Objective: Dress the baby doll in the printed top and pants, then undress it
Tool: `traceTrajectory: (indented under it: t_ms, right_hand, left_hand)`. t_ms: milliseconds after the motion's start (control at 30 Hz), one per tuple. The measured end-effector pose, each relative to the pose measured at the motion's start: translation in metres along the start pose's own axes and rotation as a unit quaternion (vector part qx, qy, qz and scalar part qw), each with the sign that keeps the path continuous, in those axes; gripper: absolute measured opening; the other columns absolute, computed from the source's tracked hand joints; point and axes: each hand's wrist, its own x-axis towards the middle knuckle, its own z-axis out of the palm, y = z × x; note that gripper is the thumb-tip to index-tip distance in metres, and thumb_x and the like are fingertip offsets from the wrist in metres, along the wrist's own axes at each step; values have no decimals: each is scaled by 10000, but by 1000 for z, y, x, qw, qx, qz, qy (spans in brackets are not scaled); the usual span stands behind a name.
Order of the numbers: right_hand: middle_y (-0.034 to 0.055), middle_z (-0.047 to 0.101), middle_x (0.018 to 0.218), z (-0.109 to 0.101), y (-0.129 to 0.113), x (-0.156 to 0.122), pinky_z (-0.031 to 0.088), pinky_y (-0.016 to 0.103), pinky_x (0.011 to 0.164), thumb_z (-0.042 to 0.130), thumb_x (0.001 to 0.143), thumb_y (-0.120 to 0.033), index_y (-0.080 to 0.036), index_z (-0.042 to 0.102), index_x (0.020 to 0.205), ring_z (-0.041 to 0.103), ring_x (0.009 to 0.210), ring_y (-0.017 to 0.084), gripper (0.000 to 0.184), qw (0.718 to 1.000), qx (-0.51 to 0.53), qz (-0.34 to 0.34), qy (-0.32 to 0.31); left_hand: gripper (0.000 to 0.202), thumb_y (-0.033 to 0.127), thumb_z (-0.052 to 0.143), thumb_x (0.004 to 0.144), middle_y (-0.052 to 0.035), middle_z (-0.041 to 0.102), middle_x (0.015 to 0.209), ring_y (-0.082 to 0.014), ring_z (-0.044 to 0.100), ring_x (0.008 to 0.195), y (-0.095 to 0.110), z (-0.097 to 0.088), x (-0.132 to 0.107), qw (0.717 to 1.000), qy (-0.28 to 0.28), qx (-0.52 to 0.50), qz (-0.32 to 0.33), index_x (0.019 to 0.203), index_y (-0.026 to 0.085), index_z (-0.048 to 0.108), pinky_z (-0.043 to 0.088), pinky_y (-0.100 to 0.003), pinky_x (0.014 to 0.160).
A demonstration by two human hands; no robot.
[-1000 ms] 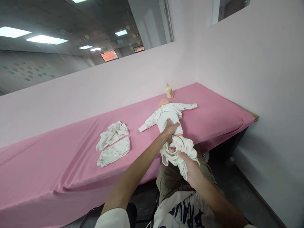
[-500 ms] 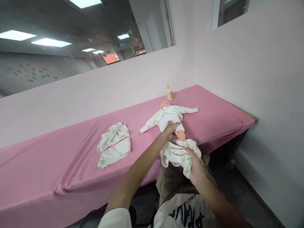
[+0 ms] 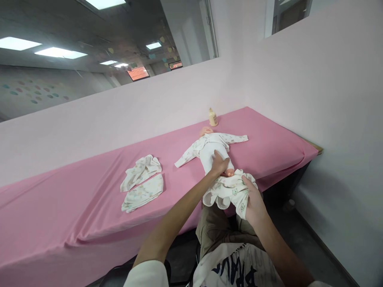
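A baby doll (image 3: 213, 146) in a white printed top lies on its back on the pink-covered table (image 3: 74, 195), head toward the wall. My left hand (image 3: 220, 165) is closed around the doll's legs near the bare feet. My right hand (image 3: 253, 199) grips a bunched pair of white printed baby trousers (image 3: 229, 191) at the table's front edge, right below the doll's feet.
Two folded white baby garments (image 3: 142, 181) lie on the pink cloth to the left of the doll. A small cream bottle (image 3: 212, 117) stands by the pink wall behind the doll's head. The table ends at the right near a grey wall.
My right hand has lifted the bunched trousers up from my lap to the doll's feet. My left hand has shifted its hold on the doll's legs.
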Motion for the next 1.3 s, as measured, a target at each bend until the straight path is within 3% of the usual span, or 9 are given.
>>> traceTrajectory:
  t_ms: [167,267,400,567,800,933,1033,1167,1300]
  right_hand:
    - [18,738,830,10,1,22,588,351,657,685,773,-311,-266,630,957,711,763,211,197,1000,1,3,23]
    - [16,732,804,16,-2,27,580,329,606,689,779,-338,-257,616,940,705,726,205,194,1000,-1,7,26]
    - [26,717,757,19,-7,25,562,301,540,647,819,-408,-229,616,917,697,706,208,206,999,9,35,28]
    - [14,690,699,17,-5,27,543,272,517,700,765,-503,-217,627,895,688,701,197,323,998,-51,3,39]
    - [-43,638,717,16,0,35,551,245,610,836,625,-384,-240,552,773,651,751,148,351,997,-46,-62,3]
    - [-44,621,742,14,1,34,560,246,691,828,629,-319,-238,547,765,644,800,142,323,993,-74,-78,-40]
    - [-22,647,826,8,2,33,566,265,764,808,652,-310,-237,577,823,648,911,168,296,990,-96,-75,-71]
    - [-12,666,959,0,2,28,551,259,863,797,658,-249,-249,601,950,623,1038,170,352,988,-109,-72,-84]
    - [-2,670,988,-2,2,25,555,278,866,809,618,-245,-248,610,938,608,1072,188,377,989,-108,-73,-68]
  left_hand:
    - [911,295,662,806,-271,344,1481,-372,380,1352,8,-5,-8,995,1,80,66,1498,34,129,330,-401,1096]
    - [767,359,613,851,-226,287,1527,-329,359,1376,11,-17,-30,994,-39,78,67,1472,94,249,370,-373,1071]
    - [665,525,472,909,-169,446,1440,-296,477,1281,1,-32,-83,979,-119,107,129,1445,153,340,439,-389,1008]
    - [754,407,564,856,-132,353,1514,-322,338,1379,-11,-28,-127,905,-111,309,272,1506,193,246,328,-452,1111]
    - [480,170,401,917,-155,622,1094,-287,612,1043,-19,-6,-110,773,16,552,312,1392,99,386,514,-381,777]
    - [343,96,320,938,-140,624,979,-262,641,916,-16,-9,-103,723,3,606,331,1215,94,524,489,-336,664]
    - [275,150,317,968,-123,627,1009,-242,633,893,-13,-14,-99,735,-24,586,341,1064,139,575,461,-313,649]
    - [257,277,312,1002,-81,650,981,-198,625,825,-14,-16,-94,822,-13,458,338,1022,166,543,431,-289,672]
    - [224,262,339,977,-53,643,871,-187,599,746,-19,-14,-90,867,-16,365,339,914,176,537,398,-279,650]
